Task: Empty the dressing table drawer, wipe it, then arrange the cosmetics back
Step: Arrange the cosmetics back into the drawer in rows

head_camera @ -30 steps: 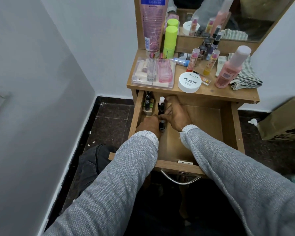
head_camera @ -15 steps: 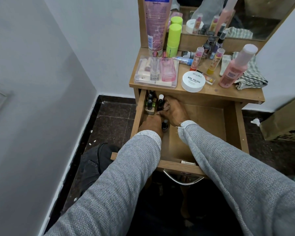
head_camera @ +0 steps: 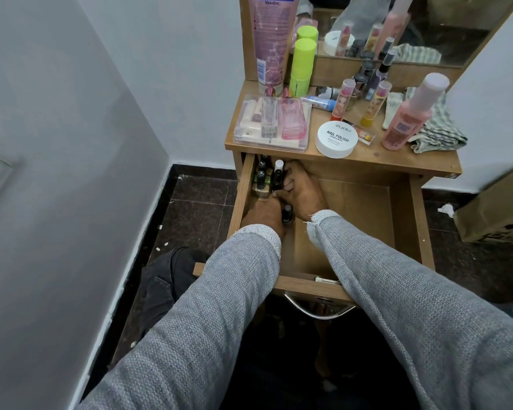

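- Grip: the left hand (head_camera: pixel 261 214) and the right hand (head_camera: pixel 301 192) meet at the upright small bottles (head_camera: pixel 267 180); whether either hand is clamped on one cannot be told.
- Location: the bottles stand in the back-left corner of the open drawer (head_camera: pixel 409 220).
- Progress: the drawer floor is mostly bare, so restocking appears just begun; most cosmetics remain on the tabletop (head_camera: pixel 376 155).
- Orientation: long axes vertical, caps up.

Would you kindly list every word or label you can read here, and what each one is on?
"Vaseline": pink lotion tube, near its top.
"zudio", "NAIL POLISH": lid of the white round tub.
Smaller print on the tub, tube and pink bottle is too blurred to read.
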